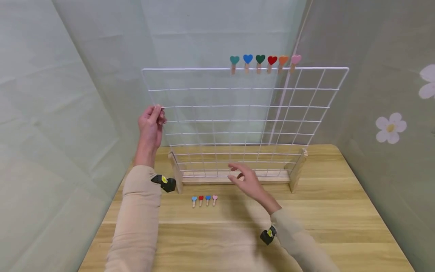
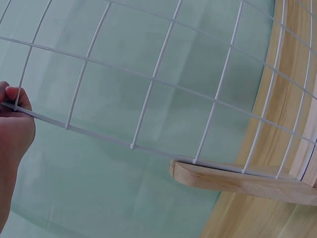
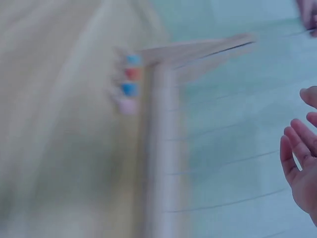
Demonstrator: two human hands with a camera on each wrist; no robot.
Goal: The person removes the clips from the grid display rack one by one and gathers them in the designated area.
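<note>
Head view: I saw four pegs (image 1: 204, 200) lying left of right hand (image 1: 247, 180), upright axes.
Right hand: open, empty, nearer.
Left hand (image 1: 151, 122): pinched grid (image 1: 244, 113) edge.

wooden table (image 1: 340, 211); grid stand (image 1: 238, 113), four clips (image 1: 204, 200)

We count 6 heart pegs (image 1: 264, 63) clipped on 1 wire grid (image 1: 244, 121), and 4 pegs (image 1: 204, 200) on the table (image 1: 340, 211).
</note>
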